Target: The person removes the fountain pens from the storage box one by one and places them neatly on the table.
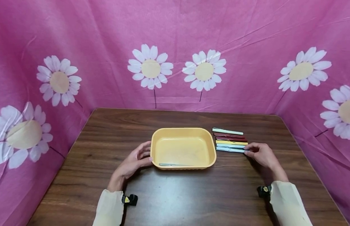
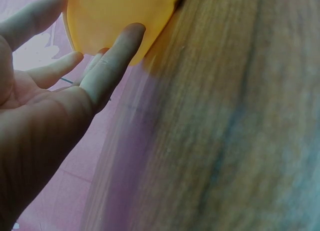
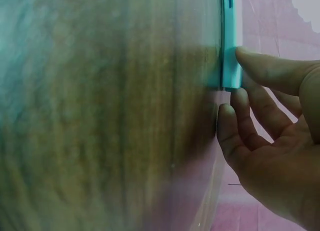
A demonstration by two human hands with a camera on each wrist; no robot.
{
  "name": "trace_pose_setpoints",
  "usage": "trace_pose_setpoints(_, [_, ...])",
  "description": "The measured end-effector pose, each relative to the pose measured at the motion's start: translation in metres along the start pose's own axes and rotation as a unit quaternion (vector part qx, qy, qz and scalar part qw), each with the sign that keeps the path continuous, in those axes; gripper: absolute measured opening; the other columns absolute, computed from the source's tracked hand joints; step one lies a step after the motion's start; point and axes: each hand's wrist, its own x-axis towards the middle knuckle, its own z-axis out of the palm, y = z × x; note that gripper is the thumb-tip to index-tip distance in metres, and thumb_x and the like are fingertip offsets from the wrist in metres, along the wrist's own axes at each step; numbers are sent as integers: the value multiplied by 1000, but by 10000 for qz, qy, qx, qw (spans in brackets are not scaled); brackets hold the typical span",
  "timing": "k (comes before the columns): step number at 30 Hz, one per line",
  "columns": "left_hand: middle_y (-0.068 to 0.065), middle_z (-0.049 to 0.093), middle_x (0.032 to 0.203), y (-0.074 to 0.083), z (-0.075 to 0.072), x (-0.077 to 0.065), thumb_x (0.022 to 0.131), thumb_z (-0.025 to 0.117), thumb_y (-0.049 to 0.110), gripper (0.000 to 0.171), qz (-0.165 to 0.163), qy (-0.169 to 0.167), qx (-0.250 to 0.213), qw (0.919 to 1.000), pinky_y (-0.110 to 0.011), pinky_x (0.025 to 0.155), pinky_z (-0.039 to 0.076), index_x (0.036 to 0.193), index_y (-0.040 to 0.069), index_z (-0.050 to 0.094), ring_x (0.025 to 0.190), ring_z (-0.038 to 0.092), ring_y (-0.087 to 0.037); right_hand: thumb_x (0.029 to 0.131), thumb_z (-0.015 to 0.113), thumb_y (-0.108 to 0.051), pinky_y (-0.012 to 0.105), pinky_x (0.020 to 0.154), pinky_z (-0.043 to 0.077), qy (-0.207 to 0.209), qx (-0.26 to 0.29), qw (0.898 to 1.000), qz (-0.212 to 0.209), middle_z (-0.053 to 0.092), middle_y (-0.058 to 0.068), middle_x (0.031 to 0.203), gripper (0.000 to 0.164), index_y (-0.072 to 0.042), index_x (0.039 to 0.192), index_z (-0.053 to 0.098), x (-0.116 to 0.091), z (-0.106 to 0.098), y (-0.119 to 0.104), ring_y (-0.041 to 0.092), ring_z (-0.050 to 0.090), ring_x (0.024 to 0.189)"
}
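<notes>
The yellow plastic tray (image 1: 183, 131) sits on the table, with a slim pale pen-like item (image 1: 170, 164) partly hidden behind its front wall. My left hand (image 1: 135, 159) is at the tray's left end. Its fingers are spread, with fingertips against the outer wall (image 2: 107, 21). Right of the tray, several capped pens lie side by side: white (image 1: 228, 131), dark red (image 1: 230, 138), yellow (image 1: 232, 142) and light blue. With thumb and fingertips, my right hand (image 1: 261, 153) pinches the right end of the nearest light-blue pen (image 1: 230, 150), also visible in the right wrist view (image 3: 231, 56).
The dark wood-grain table (image 1: 175, 197) fills the foreground. A pink cloth with white daisies (image 1: 175, 28) hangs behind it and along both sides. Each wrist wears a black strap-on camera (image 1: 131, 200) over a pale sleeve (image 1: 108, 207).
</notes>
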Motion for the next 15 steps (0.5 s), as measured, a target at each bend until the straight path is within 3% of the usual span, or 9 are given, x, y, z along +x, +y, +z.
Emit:
trace_pose_setpoints(8, [-34,35,148,0,1,-1,95,62,-8,71,-22,-3,-15,10000,-38,95,56,155,-3,25,133,43,-45,93,75,-19,45,80,51,62,-164,9998,-41,73,14,101,20,-4,107,76,-2,-2,-6,31,64,94])
trace_pose_setpoints(15, [-35,35,147,2,0,-1,95,62,-7,71,-25,-2,13,10000,-38,94,57,155,-3,25,132,44,-45,95,73,-23,34,68,46,9,-46,9998,186,69,6,82,28,-1,112,73,-2,-6,-16,21,58,75])
